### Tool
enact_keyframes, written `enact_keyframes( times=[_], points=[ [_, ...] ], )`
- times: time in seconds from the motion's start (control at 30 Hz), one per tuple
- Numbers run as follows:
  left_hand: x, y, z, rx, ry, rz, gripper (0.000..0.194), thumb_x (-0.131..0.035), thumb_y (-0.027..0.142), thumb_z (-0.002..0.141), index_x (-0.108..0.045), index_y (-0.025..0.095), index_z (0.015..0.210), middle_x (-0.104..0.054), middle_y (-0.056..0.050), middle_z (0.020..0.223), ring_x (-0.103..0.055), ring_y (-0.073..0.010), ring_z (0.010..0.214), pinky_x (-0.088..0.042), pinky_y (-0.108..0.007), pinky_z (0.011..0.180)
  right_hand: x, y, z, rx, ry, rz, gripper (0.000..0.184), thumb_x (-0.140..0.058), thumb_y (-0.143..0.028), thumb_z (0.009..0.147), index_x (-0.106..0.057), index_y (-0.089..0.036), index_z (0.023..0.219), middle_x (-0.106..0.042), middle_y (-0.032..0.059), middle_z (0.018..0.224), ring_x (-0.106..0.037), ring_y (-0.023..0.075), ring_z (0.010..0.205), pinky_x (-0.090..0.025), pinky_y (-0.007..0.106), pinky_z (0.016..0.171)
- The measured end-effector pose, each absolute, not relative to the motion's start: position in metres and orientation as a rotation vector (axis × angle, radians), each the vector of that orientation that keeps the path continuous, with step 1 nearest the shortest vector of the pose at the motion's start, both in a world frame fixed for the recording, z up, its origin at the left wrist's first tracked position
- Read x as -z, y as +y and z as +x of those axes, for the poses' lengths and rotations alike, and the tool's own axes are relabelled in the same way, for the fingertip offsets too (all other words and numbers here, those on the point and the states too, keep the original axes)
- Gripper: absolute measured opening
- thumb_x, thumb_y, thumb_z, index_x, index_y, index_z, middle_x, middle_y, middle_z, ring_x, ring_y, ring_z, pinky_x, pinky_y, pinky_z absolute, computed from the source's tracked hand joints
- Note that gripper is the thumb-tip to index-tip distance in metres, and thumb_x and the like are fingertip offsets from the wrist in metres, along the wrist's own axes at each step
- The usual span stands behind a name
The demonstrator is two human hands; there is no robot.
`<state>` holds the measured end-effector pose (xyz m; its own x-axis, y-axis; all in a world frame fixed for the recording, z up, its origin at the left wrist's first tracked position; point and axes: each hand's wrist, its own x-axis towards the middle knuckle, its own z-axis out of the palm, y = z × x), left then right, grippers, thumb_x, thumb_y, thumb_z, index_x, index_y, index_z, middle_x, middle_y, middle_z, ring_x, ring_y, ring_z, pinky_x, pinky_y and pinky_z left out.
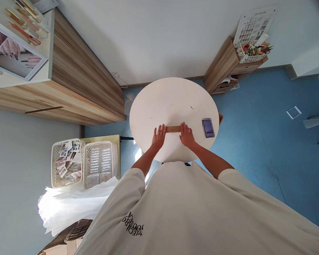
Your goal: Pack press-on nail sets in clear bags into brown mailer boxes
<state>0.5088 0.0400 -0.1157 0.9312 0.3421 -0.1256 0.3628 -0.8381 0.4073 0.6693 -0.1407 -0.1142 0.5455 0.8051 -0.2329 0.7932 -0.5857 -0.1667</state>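
Observation:
A narrow brown cardboard box (173, 129) lies lengthwise across the round white table (172, 95). At its left end, my left hand (158, 136) grips it with the fingers pointing away from me; a ring shows on one finger. The opposite end is held by my right hand (186, 135), its fingers along the box's edge and the thumb on the near side. Both palms face down, close to the tabletop. To the right of my right hand lies a purple, pixelated rectangular thing (208, 128), apart from it.
A wood-grain cabinet (87, 71) stands on the left, with pens and a framed picture (16, 53) on top. Lower left are a basket of packets (53, 163), a basket of clear cases (114, 159) and white sheets (69, 205). A small cabinet (223, 62) carries flowers (255, 49).

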Motion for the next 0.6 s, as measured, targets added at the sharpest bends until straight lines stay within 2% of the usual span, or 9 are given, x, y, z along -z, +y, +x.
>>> enact_keyframes(
  times=[0.07,0.17,0.23,0.3,0.4,0.47,0.6],
  points=[
    [0.115,0.035,0.509,0.054,0.549,2.633,0.089,-0.041,0.008,0.094,-0.007,0.018,0.176,-0.019,-0.011,0.181,-0.009,-0.0292,0.169,-0.006,-0.060,0.137,0.116,-0.139,0.668,-0.478,-1.381,-2.744,0.089,-0.038,-0.030,0.101,0.008,-0.007,0.174,-0.009,0.0207,0.181,-0.019,0.0406,0.163,-0.021,0.060,0.128],
    [0.115,0.033,0.511,0.065,0.615,2.593,0.092,-0.047,0.010,0.091,-0.013,0.021,0.176,-0.022,-0.013,0.180,-0.010,-0.0317,0.169,-0.009,-0.064,0.135,0.116,-0.137,0.670,-0.533,-1.336,-2.756,0.093,-0.043,-0.033,0.099,0.007,-0.011,0.174,-0.014,0.0213,0.180,-0.021,0.0425,0.161,-0.020,0.061,0.127],
    [0.115,0.034,0.512,0.089,0.666,2.572,0.090,-0.048,0.008,0.090,-0.019,0.020,0.175,-0.030,-0.017,0.177,-0.021,-0.0355,0.166,-0.019,-0.066,0.132,0.114,-0.135,0.671,-0.563,-1.314,-2.756,0.094,-0.045,-0.034,0.099,0.006,-0.011,0.174,-0.025,0.0243,0.176,-0.030,0.0439,0.155,-0.025,0.061,0.125],
    [0.117,0.034,0.513,0.139,0.683,2.545,0.089,-0.045,0.005,0.090,-0.020,0.018,0.174,-0.044,-0.022,0.167,-0.040,-0.0375,0.156,-0.034,-0.063,0.125,0.112,-0.133,0.671,-0.619,-1.286,-2.749,0.092,-0.045,-0.033,0.100,0.005,-0.011,0.174,-0.046,0.0272,0.162,-0.044,0.0425,0.143,-0.033,0.057,0.120],
    [0.119,0.031,0.511,0.191,0.674,2.476,0.084,-0.042,0.004,0.091,-0.022,0.015,0.172,-0.060,-0.023,0.145,-0.061,-0.0346,0.133,-0.050,-0.054,0.111,0.108,-0.134,0.667,-0.686,-1.210,-2.718,0.085,-0.042,-0.032,0.104,0.000,-0.011,0.174,-0.066,0.0235,0.136,-0.056,0.0382,0.126,-0.039,0.052,0.111],
    [0.120,0.028,0.506,0.168,0.670,2.433,0.078,-0.042,0.005,0.093,-0.028,0.014,0.169,-0.062,-0.022,0.139,-0.064,-0.0330,0.124,-0.052,-0.051,0.107,0.107,-0.138,0.661,-0.680,-1.150,-2.678,0.079,-0.041,-0.033,0.105,-0.006,-0.013,0.174,-0.067,0.0216,0.132,-0.057,0.0368,0.124,-0.040,0.050,0.110],
    [0.123,0.018,0.484,0.121,0.624,2.368,0.069,-0.042,0.005,0.094,-0.038,0.015,0.162,-0.059,-0.020,0.143,-0.064,-0.0316,0.123,-0.053,-0.049,0.107,0.111,-0.159,0.643,-0.676,-1.085,-2.585,0.069,-0.041,-0.037,0.106,-0.025,-0.015,0.169,-0.062,0.0203,0.145,-0.056,0.0349,0.130,-0.038,0.048,0.113]
  ],
)
